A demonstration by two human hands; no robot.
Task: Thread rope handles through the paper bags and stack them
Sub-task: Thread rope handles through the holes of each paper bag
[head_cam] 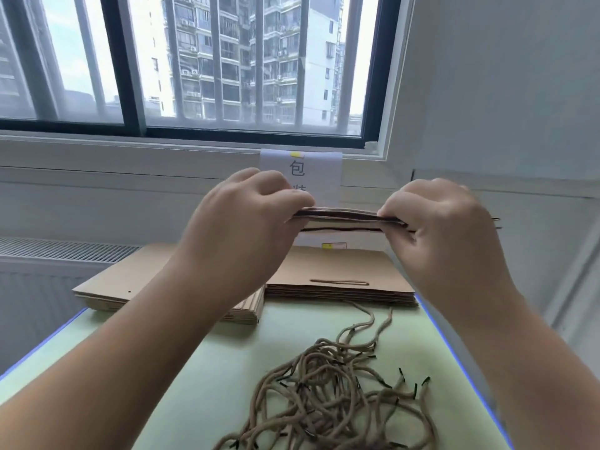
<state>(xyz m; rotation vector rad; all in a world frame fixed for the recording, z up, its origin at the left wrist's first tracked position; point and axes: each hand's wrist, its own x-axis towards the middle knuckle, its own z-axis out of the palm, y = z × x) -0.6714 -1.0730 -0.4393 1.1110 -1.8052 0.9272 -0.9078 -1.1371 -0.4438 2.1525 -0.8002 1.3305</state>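
I hold a flat brown paper bag (344,216) edge-on in the air above the table. My left hand (246,216) pinches its left part, and my right hand (444,225) pinches its right part. A thin dark line, perhaps a rope, runs just under the bag between my hands. Near the table's front lies a tangled heap of tan rope handles (331,394) with black tips. At the back right is a stack of bags (341,277) with a rope handle lying flat on the top one. A second stack of bags (136,284) sits at the back left.
The green table (201,384) has blue edges left and right. Behind it are a white wall, a radiator grille (65,250) at the left, a paper sign (302,173) and a barred window.
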